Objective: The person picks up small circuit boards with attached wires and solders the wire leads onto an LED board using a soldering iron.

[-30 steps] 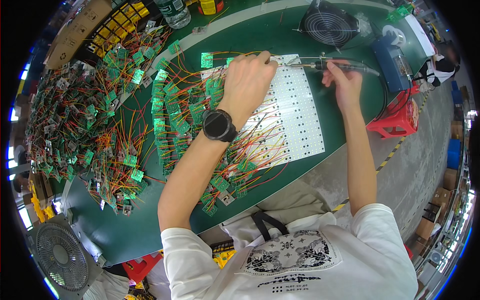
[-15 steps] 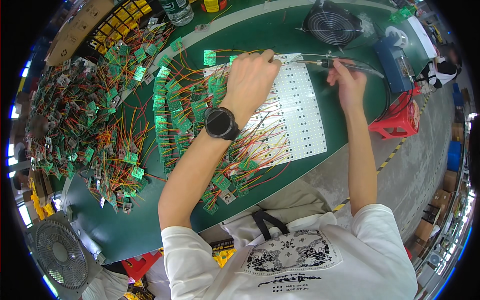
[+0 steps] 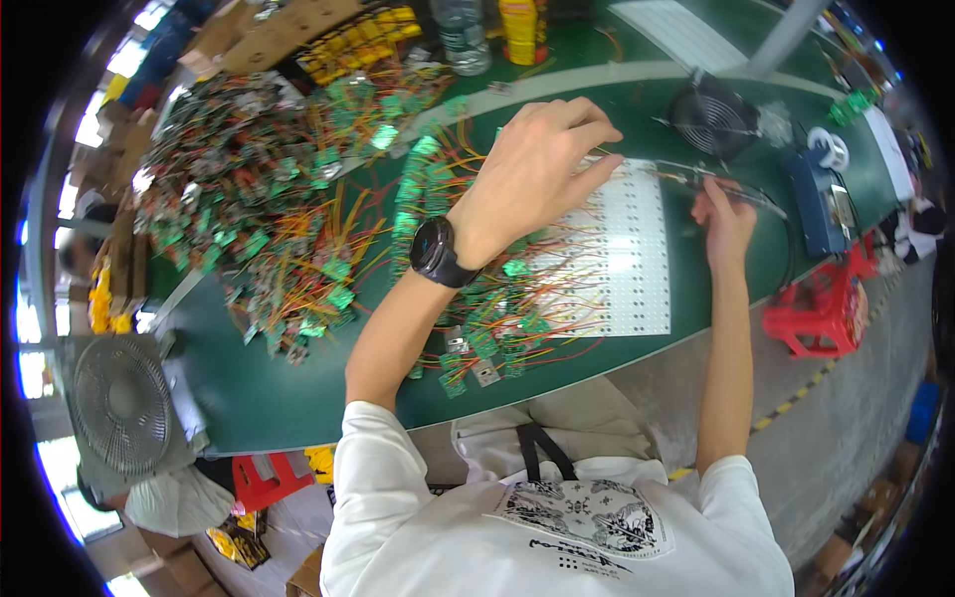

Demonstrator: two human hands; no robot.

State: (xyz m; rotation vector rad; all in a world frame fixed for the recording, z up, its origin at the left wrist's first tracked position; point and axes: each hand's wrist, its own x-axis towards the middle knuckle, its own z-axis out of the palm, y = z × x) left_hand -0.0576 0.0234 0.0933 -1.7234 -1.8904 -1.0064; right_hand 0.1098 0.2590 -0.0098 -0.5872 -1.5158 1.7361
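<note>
My left hand point(image 3: 542, 164), with a dark watch on its wrist, is raised over the left part of a white panel point(image 3: 642, 274). Its fingers and thumb are spread apart, with nothing visible between them. My right hand point(image 3: 726, 219) closes around the handle of a soldering iron point(image 3: 701, 181), whose thin metal end points left across the panel's far right corner. Red and yellow wires point(image 3: 567, 298) run from the panel's left side to rows of small green circuit boards point(image 3: 487, 333), partly hidden by my left arm.
A big heap of wired circuit boards point(image 3: 224, 179) covers the table's left side. At the right are a blue soldering station point(image 3: 818, 204), a solder spool point(image 3: 829, 149) and a small black fan point(image 3: 708, 121). A bottle point(image 3: 461, 38) stands behind; a red stool point(image 3: 821, 316) is beside the table.
My view has shifted, so the table sits lower and more to the right. My left hand has lifted from the panel's far edge and spread its fingers. The right hand keeps the soldering iron.
</note>
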